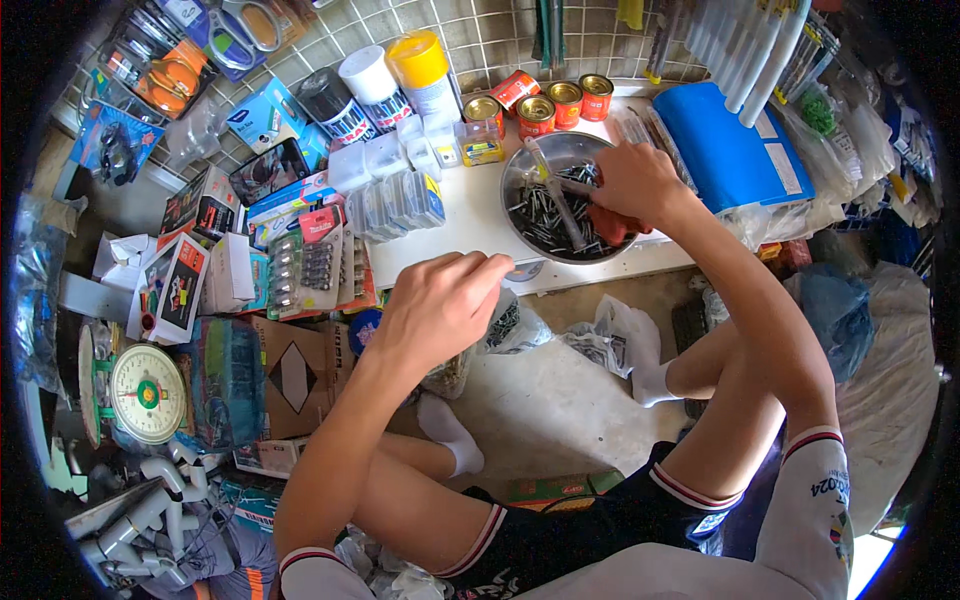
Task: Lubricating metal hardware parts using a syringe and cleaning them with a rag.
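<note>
Our left hand (440,305) curls its fingers in; over the bowl (514,182), we can't tell if our right hand (640,185) grips.

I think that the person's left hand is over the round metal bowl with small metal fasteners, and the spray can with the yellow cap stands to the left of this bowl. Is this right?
Not quite: in the head view, the right hand is over the round metal bowl with small metal fasteners. The spray can with the yellow cap does stand to its left.
</note>
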The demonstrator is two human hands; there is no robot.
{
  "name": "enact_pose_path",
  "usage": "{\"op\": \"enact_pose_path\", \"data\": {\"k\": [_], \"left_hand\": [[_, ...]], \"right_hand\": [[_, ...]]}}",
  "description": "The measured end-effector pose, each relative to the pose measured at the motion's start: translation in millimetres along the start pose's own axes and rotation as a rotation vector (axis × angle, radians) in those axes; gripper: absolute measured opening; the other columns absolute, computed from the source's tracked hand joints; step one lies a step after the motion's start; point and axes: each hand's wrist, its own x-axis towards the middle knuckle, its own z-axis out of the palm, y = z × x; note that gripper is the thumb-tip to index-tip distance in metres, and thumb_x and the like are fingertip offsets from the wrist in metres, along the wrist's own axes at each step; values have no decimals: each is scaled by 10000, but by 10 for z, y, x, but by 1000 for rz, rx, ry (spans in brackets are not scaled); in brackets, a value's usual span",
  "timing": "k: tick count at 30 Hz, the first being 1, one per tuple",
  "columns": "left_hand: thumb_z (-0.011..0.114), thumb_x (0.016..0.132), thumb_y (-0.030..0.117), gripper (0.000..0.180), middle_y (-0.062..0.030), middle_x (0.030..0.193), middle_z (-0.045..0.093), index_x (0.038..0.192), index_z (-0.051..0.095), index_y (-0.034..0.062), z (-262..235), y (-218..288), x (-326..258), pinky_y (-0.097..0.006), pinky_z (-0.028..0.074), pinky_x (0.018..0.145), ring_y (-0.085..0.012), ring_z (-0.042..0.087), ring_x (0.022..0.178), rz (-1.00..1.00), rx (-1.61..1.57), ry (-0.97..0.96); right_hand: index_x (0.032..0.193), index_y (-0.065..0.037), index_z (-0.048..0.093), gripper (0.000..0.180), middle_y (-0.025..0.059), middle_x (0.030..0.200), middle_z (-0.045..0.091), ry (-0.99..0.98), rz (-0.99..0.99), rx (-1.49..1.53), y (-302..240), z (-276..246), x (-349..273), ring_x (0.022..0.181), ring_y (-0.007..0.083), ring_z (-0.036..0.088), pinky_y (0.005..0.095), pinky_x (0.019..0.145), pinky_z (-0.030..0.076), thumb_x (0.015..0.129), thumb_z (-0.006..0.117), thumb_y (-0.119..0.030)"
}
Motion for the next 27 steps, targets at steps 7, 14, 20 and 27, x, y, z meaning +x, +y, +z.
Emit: {"op": "enact_pose_path", "data": {"k": [7, 14, 20, 27], "left_hand": [[653, 898, 50, 137, -126, 912, 736, 1029, 688, 71, -31, -74, -119, -435, 568, 686, -344, 709, 792, -50, -3, -54], [657, 903, 60, 121, -146, 887, 732, 1022, 684, 55, -74, -138, -139, -432, 570, 701, -354, 711, 789, -96, -31, -44], [470, 1082, 435, 585, -90, 1444, 503, 1533, 331, 90, 86, -99, -18, -411, 523, 960, -255, 583, 1235, -744, -975, -278], [435, 1092, 440, 418, -64, 1284, 600, 1341, 509, 112, 89, -53, 56, -418, 518, 965, -218, 625, 1164, -802, -1515, -14]], "right_hand": [[924, -51, 763, 294, 214, 918, 739, -120, -55, -55, -8, -62, 52, 916, 382, 727, 485, 838, 577, 736, 708, -270], [888, -13, 757, 326, 216, 912, 742, 23, 48, -17, 41, -397, -108, 893, 364, 737, 458, 826, 586, 767, 689, -308], [920, -40, 775, 365, 193, 771, 722, -70, -183, 578, -438, -350, -313, 719, 315, 723, 418, 721, 563, 845, 677, -384], [928, 8, 726, 370, 221, 757, 699, -49, -356, 747, -967, -377, -620, 743, 381, 711, 438, 772, 564, 942, 639, -352]]}}
